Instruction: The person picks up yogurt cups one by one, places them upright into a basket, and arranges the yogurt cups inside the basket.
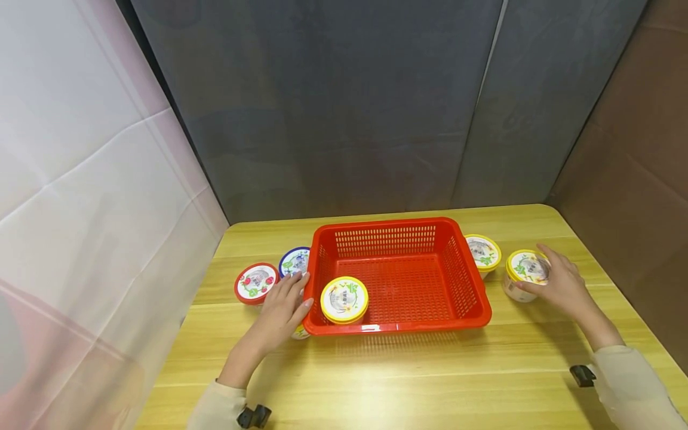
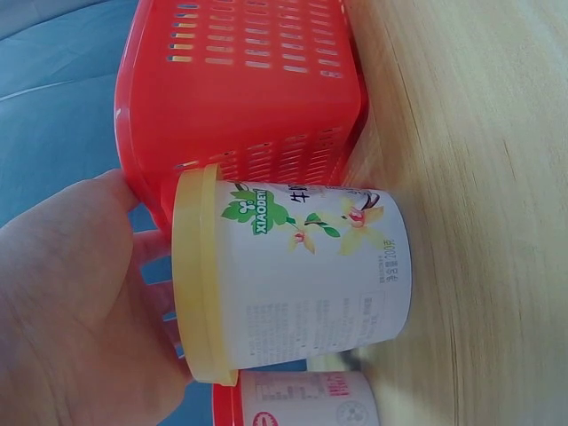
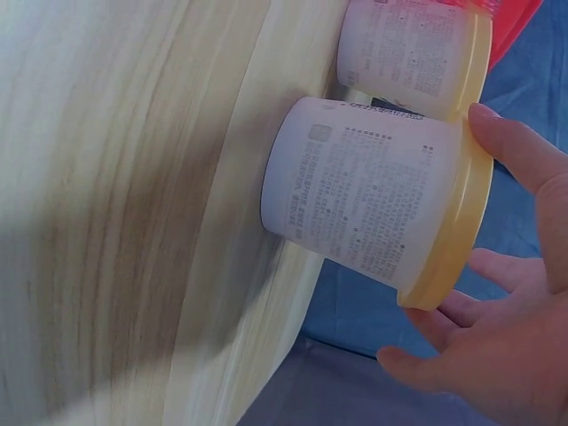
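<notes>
Head view: find the outer right tub (image 1: 528, 266) on the wooden table (image 1: 430, 382), to the right of a red basket (image 1: 414, 283), with the right hand (image 1: 561, 283) around the lid. Count 6 tubs in all: 1 inside the basket, 2 to the right, 3 to the left. Best, in my judgement, to set thumb and fingers squarely across the lid before any lifting, and to stay clear of the inner right tub (image 1: 482, 252). Note a white lid top with green and floral print inside a yellow rim.

Left wrist view: see the left hand (image 2: 75, 302) over the near left tub (image 2: 311, 275), just beside the basket, fingers partly hidden behind the yellow lid. Cannot tell whether pinching or merely touching. Better to steady lightly there, without tipping. Notice white walls, yellow blossoms and a green leaf logo.

Right wrist view: looks pinched at the lid rim, with thumb on 1 side and fingers opposite. Cannot tell whether resting on the wood or raised. Likely safer to hook below the rim than to pull on the lid alone. Observe pale, tapering walls with rows of small print, too blurred to read.
</notes>
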Action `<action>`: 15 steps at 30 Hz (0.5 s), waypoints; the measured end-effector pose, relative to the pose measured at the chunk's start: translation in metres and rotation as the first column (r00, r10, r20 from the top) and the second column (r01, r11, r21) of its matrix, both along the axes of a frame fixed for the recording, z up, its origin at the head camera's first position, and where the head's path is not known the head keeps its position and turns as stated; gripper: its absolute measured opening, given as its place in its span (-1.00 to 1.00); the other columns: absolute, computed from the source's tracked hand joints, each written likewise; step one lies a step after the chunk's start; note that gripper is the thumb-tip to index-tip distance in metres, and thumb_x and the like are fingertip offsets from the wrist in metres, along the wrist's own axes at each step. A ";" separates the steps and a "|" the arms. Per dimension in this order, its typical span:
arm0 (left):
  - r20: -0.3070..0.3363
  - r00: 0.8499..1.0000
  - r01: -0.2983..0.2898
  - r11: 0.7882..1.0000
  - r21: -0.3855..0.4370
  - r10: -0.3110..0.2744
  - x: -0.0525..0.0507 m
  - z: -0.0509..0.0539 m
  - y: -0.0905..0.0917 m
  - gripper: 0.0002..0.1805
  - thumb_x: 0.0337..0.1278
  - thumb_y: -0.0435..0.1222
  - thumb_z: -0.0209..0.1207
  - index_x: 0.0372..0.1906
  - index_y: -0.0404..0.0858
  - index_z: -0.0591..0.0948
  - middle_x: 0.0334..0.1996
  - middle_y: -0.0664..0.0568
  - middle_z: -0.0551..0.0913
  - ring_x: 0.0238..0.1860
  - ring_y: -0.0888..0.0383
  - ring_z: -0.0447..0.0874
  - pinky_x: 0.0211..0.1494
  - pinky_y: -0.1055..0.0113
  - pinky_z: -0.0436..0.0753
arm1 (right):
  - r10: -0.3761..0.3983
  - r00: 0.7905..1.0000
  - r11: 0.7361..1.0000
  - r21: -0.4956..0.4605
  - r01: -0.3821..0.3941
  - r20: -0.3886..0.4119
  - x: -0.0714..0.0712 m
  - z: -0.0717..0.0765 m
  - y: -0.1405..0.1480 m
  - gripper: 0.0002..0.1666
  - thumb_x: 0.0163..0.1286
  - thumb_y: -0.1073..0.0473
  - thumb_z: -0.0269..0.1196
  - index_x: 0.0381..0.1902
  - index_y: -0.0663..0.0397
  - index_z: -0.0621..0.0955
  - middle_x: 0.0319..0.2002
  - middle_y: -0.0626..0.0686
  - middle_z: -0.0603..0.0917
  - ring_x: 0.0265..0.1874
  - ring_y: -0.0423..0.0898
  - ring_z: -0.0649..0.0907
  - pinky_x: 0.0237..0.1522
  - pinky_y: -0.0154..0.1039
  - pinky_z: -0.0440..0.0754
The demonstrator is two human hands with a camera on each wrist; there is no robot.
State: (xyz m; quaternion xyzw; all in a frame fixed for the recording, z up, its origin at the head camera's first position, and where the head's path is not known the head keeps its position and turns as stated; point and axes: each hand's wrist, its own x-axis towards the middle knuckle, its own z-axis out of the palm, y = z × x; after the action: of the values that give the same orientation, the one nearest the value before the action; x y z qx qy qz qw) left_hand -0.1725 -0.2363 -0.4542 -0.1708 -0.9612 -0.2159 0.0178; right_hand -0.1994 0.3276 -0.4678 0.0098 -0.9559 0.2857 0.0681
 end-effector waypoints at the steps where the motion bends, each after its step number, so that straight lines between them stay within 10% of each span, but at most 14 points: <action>1: 0.001 1.000 -0.001 1.000 0.000 0.001 0.000 0.000 0.000 -0.32 0.49 0.06 -0.11 0.56 -0.13 0.14 0.56 -0.15 0.14 0.57 -0.24 0.00 0.56 -0.31 -0.03 | -0.002 1.000 1.000 -0.003 0.002 -0.003 0.000 0.000 0.000 0.28 0.09 -0.06 0.50 0.51 0.37 0.05 0.34 0.62 0.22 0.24 0.63 0.22 0.08 0.57 0.23; 15: 0.005 1.000 -0.002 1.000 0.002 0.002 0.000 0.000 0.000 -0.31 0.49 0.06 -0.11 0.56 -0.13 0.14 0.56 -0.15 0.14 0.56 -0.24 0.00 0.56 -0.30 -0.03 | -0.007 1.000 1.000 -0.022 0.007 0.002 0.002 0.001 0.003 0.27 0.14 -0.10 0.47 0.53 0.32 0.02 0.38 0.60 0.17 0.28 0.64 0.17 0.12 0.57 0.18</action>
State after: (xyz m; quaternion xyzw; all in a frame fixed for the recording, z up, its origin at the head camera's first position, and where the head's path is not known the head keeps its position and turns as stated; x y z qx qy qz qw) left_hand -0.1722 -0.2358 -0.4541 -0.1692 -0.9612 -0.2172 0.0156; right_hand -0.1970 0.3310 -0.4669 0.0052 -0.9528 0.2958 0.0681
